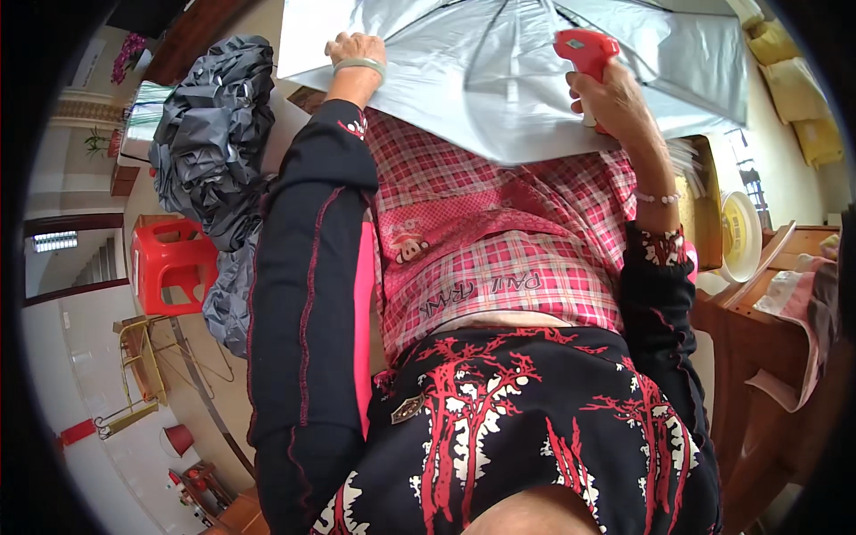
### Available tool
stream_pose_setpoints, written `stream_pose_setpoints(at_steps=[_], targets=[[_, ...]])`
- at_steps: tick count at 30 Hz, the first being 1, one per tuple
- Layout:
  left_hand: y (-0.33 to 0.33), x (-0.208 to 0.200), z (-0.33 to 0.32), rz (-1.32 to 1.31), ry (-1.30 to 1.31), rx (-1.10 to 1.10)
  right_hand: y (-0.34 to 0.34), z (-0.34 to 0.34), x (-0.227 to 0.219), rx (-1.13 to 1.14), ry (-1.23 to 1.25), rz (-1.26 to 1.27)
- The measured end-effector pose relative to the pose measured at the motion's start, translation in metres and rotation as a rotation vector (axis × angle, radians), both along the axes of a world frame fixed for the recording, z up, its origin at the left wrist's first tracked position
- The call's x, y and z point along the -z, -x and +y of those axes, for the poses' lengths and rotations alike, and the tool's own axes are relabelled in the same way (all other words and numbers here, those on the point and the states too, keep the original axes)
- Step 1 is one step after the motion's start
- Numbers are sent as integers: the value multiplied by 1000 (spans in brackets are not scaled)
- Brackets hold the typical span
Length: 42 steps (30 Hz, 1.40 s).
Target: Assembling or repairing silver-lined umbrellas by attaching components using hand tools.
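A silver umbrella canopy [517, 98] is spread across the top of the view, its dark ribs showing through and its near edge over my lap. At its left side my left hand [357, 52] is closed, fingers curled on the silver fabric; a pale bangle circles the wrist. My right hand [615, 98] is wrapped round the handle of a red tagging gun [587, 52], held over the right part of the canopy. Whether the tool's tip touches the fabric I cannot tell. A red checked apron [499, 232] covers my lap.
Crumpled dark grey fabric [214, 134] is heaped at my left, near a red plastic stool [174, 267]. On the right stand a box [706, 201] with thin white strands, a round white tub [742, 236] and wooden furniture [749, 357] with a cloth [794, 299] on it.
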<state>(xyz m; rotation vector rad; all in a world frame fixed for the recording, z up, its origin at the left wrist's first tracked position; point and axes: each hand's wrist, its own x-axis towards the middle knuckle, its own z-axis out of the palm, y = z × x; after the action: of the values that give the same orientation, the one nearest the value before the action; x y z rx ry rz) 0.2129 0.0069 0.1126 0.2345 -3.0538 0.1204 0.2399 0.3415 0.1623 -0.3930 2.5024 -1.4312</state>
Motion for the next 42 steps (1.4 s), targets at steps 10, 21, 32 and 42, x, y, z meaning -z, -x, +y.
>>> stream_pose_setpoints(at_steps=[10, 21, 32, 42], targets=[[-24, 57, 89, 68, -167, -78, 12, 0, 90, 215, 460, -412], [-22, 81, 147, 86, -383, -150, 5, -5, 91, 33, 548, -401], [-21, 83, 145, 142, -476, -170, -3, -55, 103, 120, 574, -547], [-23, 121, 127, 184, -997, -259, -16, -76, 105, 197, 523, -649]])
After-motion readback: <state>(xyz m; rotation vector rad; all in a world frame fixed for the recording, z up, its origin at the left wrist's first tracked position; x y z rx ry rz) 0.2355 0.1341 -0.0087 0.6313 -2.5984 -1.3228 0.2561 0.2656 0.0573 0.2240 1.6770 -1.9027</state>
